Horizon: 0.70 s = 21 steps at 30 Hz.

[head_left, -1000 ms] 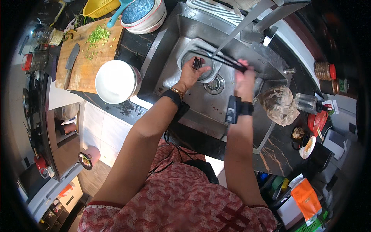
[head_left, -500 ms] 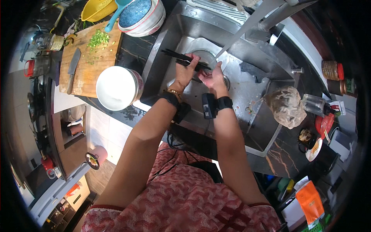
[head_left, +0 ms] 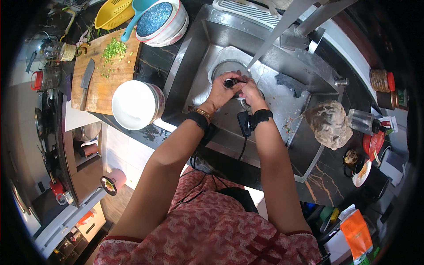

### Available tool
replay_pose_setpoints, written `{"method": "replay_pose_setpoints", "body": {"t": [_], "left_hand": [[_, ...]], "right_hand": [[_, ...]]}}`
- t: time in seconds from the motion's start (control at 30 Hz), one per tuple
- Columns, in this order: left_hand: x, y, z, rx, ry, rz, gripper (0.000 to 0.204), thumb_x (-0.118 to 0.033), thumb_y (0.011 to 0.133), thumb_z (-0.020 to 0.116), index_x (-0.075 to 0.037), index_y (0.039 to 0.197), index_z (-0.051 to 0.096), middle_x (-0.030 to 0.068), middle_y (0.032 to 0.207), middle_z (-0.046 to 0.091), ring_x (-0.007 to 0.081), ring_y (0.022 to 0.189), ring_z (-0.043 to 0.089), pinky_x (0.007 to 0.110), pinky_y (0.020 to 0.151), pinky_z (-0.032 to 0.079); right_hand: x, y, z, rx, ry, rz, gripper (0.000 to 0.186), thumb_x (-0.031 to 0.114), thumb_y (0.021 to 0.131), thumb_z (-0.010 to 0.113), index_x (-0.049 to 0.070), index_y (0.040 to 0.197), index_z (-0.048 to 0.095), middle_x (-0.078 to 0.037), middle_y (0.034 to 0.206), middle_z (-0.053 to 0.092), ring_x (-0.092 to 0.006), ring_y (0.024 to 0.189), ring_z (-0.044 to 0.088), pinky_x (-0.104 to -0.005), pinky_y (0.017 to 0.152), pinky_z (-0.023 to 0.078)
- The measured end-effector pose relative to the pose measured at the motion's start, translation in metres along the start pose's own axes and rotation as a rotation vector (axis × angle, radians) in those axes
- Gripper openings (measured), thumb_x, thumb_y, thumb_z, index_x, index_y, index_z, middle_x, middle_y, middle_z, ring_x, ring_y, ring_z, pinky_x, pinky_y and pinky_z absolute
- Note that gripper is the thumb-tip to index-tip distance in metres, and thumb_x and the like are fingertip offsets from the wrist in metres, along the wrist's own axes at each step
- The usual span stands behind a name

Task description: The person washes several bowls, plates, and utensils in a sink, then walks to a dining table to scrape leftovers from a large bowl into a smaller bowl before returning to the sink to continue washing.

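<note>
Both my hands meet over the steel sink (head_left: 190, 66), just below the spout of the faucet (head_left: 274, 37). My left hand (head_left: 222, 92) grips the dark chopsticks (head_left: 229, 82), of which only a short dark end shows between the fingers. My right hand (head_left: 252, 92) is pressed against the left, its fingers closed on the same chopsticks. Under the hands a round metal bowl (head_left: 225, 67) sits in the basin. I wear a dark band on each wrist, and a small black device hangs from the right one.
A white bowl (head_left: 132, 105) stands on the counter left of the sink, beside a wooden cutting board (head_left: 104, 88) with a knife (head_left: 86, 81) and chopped greens (head_left: 114, 47). Stacked bowls (head_left: 161, 21) and a yellow colander (head_left: 114, 12) lie behind. A brownish lump (head_left: 329, 124) and jars (head_left: 382, 80) are at the right.
My hands have drawn closer together under the faucet. The chopsticks, seen at full length and slanting before, now show only as a short dark end between my fingers.
</note>
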<state>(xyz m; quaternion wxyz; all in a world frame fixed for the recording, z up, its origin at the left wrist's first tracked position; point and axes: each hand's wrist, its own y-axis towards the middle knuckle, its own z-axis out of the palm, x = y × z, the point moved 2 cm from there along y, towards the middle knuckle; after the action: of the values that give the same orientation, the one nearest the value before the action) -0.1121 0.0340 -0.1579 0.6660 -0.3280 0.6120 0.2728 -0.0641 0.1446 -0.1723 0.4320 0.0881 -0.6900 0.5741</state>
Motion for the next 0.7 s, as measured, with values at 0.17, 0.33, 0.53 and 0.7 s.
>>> {"method": "replay_pose_setpoints", "body": {"t": [0.17, 0.33, 0.53, 0.7], "left_hand": [[-0.014, -0.003, 0.0, 0.038, 0.126, 0.041, 0.015, -0.005, 0.077, 0.066, -0.001, 0.089, 0.059, 0.0054, 0.091, 0.059, 0.0125, 0.085, 0.055, 0.026, 0.078, 0.044], [-0.031, -0.012, -0.004, 0.197, 0.293, 0.191, 0.015, -0.005, 0.074, 0.068, -0.002, 0.085, 0.058, 0.0054, 0.092, 0.057, 0.0145, 0.087, 0.053, 0.027, 0.08, 0.042], [-0.036, -0.021, -0.007, 0.324, 0.145, -0.023, 0.014, -0.006, 0.075, 0.067, -0.003, 0.085, 0.058, 0.006, 0.095, 0.056, 0.0151, 0.093, 0.051, 0.028, 0.083, 0.039], [-0.036, -0.015, -0.001, 0.098, 0.289, 0.182, 0.015, -0.007, 0.075, 0.069, -0.002, 0.085, 0.059, 0.0094, 0.106, 0.055, 0.0175, 0.1, 0.051, 0.028, 0.085, 0.039]], "right_hand": [[-0.014, 0.018, -0.006, 0.228, 0.075, 0.026, 0.023, 0.023, 0.088, 0.045, 0.01, 0.104, 0.056, -0.002, 0.088, 0.059, -0.0122, 0.073, 0.053, -0.0269, 0.054, 0.042], [-0.02, 0.031, -0.002, 0.394, 0.442, 0.016, 0.039, 0.039, 0.086, 0.054, 0.008, 0.109, 0.056, -0.007, 0.095, 0.061, -0.0162, 0.079, 0.059, -0.0277, 0.066, 0.049], [-0.007, 0.027, -0.002, 0.176, 0.243, -0.021, 0.024, 0.027, 0.081, 0.063, 0.005, 0.091, 0.065, -0.003, 0.084, 0.063, -0.013, 0.068, 0.057, -0.0245, 0.061, 0.047], [0.019, 0.023, -0.016, -0.256, 0.489, -0.378, 0.01, 0.002, 0.07, 0.07, 0.005, 0.079, 0.064, -0.002, 0.078, 0.062, -0.0112, 0.068, 0.055, -0.0225, 0.063, 0.043]]}}
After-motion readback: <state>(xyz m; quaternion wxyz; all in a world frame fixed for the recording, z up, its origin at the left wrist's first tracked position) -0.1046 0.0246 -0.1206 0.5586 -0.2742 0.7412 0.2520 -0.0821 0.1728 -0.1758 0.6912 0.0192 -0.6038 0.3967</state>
